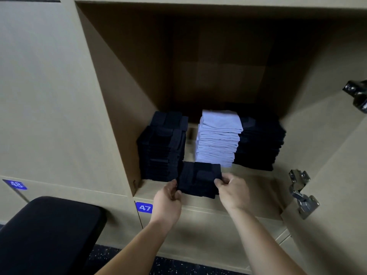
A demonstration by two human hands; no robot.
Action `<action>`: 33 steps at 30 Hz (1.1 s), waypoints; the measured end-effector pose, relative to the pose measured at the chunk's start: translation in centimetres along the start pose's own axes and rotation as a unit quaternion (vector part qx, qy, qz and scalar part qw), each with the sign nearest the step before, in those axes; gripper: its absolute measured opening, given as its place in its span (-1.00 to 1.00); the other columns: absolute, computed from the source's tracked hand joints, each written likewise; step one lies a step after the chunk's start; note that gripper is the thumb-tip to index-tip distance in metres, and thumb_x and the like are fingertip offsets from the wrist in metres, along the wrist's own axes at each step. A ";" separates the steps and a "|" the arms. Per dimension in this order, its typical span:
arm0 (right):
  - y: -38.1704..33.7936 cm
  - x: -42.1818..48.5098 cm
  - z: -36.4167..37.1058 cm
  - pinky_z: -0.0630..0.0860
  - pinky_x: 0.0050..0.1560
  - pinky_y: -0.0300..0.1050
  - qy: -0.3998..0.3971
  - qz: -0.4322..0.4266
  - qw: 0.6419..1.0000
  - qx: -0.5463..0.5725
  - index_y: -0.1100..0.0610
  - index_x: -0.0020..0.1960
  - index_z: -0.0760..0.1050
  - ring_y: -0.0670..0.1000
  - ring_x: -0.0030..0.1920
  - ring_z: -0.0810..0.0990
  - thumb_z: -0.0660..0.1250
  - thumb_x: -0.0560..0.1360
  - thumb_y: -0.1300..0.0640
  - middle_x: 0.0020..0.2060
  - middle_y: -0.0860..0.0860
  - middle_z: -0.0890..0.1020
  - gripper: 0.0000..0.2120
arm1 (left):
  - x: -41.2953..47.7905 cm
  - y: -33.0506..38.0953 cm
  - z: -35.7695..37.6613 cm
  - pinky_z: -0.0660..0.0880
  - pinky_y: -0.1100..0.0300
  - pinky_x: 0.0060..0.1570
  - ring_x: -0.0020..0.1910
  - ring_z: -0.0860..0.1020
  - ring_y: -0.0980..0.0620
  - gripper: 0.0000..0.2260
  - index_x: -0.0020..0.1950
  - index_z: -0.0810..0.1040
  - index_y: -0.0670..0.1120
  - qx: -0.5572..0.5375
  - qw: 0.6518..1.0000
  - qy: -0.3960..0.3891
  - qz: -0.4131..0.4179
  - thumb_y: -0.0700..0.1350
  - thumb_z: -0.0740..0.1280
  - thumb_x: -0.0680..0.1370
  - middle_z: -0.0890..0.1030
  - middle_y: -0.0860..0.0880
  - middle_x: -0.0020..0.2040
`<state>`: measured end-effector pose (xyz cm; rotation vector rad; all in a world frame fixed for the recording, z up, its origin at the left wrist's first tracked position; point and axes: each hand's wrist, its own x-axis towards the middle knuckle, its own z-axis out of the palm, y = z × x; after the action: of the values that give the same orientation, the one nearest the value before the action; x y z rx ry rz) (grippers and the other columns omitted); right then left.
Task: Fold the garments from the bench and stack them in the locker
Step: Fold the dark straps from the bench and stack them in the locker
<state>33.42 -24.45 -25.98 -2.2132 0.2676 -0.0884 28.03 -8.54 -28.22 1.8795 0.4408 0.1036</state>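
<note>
Where the open locker (123, 108) meets its front edge, we see a small folded dark garment (199, 179) held just above the shelf floor (252, 187), in front of the stacks already inside. Our left hand (168, 199) pinches its near left edge, fingers closed on the cloth, and our right hand (233, 190) grips its right side in the same way, thumb on top. The garment looks flat and squarely folded, with a narrow band showing on its upper face; we cannot tell whether its underside touches the shelf.

Just behind and to the left stands a tall stack of dark garments (162, 147), pressed close to the locker's left wall. To the right of it, with a narrow gap between, rises a stack of pale folded shirts (218, 137), and touching that on its right is another dark stack (260, 143).

Beyond these, the open door (333, 155) hangs at the right, carrying two metal hinges (301, 193). Below the shelf a blue label reading 47 (144, 207) marks the next locker, and a label 48 (15, 184) sits further left. A black padded bench (47, 233) fills the lower left corner.
</note>
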 end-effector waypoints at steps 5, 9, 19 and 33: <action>0.2 -0.1 0.5 0.52 -0.06 -0.08 -0.024 -0.029 0.999 -0.005 0.01 0.08 0.62 0.04 -0.01 0.60 0.32 0.50 0.14 -0.04 -0.03 0.67 -0.81 | 0.1 -0.2 0.1 0.27 0.49 0.07 0.26 0.48 0.11 -0.61 0.47 0.37 -0.15 0.027 0.999 0.007 0.016 -0.27 0.18 0.64 0.55 -0.05 0.32; 0.5 -0.1 1.1 0.46 -0.15 -0.13 -0.004 -0.021 1.000 -0.018 0.06 0.08 0.61 0.07 -0.05 0.59 0.29 0.52 0.11 -0.09 0.00 0.66 -0.82 | 0.0 0.0 0.4 0.27 0.41 0.16 0.32 0.45 0.09 -0.59 0.50 0.32 -0.14 0.027 1.000 0.001 0.013 -0.24 0.18 0.64 0.52 -0.04 0.35; 0.0 -0.7 1.7 0.41 -0.17 -0.13 0.018 -0.009 0.999 -0.035 0.08 0.08 0.59 0.12 -0.04 0.57 0.24 0.55 0.14 -0.08 0.06 0.65 -0.82 | 0.3 1.3 0.4 0.26 0.33 0.23 0.40 0.41 -0.05 -0.64 0.47 0.38 -0.18 0.071 0.997 0.030 -0.003 -0.12 0.16 0.68 0.49 -0.12 0.39; -2.0 -4.7 -1.2 0.42 0.11 -0.07 -0.011 -0.001 0.995 -0.096 0.10 0.35 0.38 0.15 0.26 0.47 0.27 0.55 0.08 0.18 0.11 0.56 -0.62 | -3.3 2.9 -3.3 0.37 0.28 0.05 0.17 0.52 -0.06 -0.81 0.16 0.55 0.04 0.178 0.983 0.003 0.032 -0.14 0.21 0.64 0.61 0.05 0.05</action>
<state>28.98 -23.11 -23.49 -2.4046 0.2719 -0.0390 24.77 -7.64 -23.88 2.2471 0.4230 0.0761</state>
